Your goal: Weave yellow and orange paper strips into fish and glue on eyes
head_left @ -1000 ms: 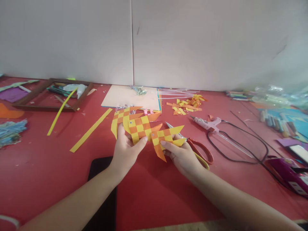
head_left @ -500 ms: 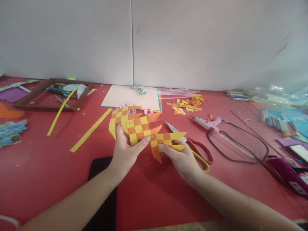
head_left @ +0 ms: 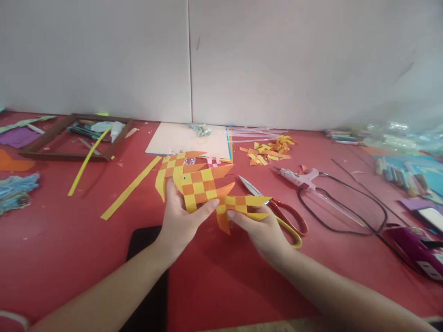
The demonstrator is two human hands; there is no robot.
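Three woven paper fish in yellow and orange checks are held up over the table. My left hand (head_left: 182,219) is closed on the larger pair: the rear fish (head_left: 169,168) and the front fish (head_left: 199,184), which has a small eye and orange tail strips pointing right. Its thumb reaches toward the smallest fish (head_left: 237,203). That one is pinched by my right hand (head_left: 259,226), thumb on its face, with yellow strips pointing right. Behind my right hand lie scissors (head_left: 287,214) with red and yellow handles.
On the red table (head_left: 214,286) are a yellow strip (head_left: 131,186), a black phone (head_left: 148,276) and a brown frame (head_left: 62,154) at left. Paper scraps (head_left: 270,150), a pink glue gun (head_left: 299,177) with its cord, and a magenta device (head_left: 415,249) are at right.
The larger front fish has tilted slightly, its tail strips shifting right and down. My left thumb has moved a little right and now covers the smallest fish's eye.
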